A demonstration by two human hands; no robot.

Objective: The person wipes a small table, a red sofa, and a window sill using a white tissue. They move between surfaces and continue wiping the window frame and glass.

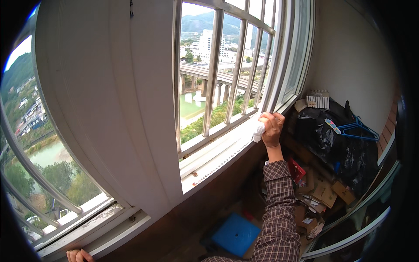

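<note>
My right hand [271, 129] is reached out ahead, its fingers curled around a crumpled white cloth or tissue [258, 131]. It meets the lower corner of the sliding window's frame [272, 88], just above the white window sill [209, 168]. A row of small dark marks runs along this sill. At the bottom left, the fingertips of my left hand [79, 255] hook over the edge of the other window's sill [108, 242]; the rest of that hand is out of view. Metal security bars [212, 75] stand outside the glass opening.
A wide white pillar [144, 98] separates the two windows. Below me are a blue plastic stool [236, 234] and piled flattened cardboard [322, 195]. Black plastic bags [340, 150] fill the right corner, with blue hangers [358, 129] and a striped notebook [318, 102] on top.
</note>
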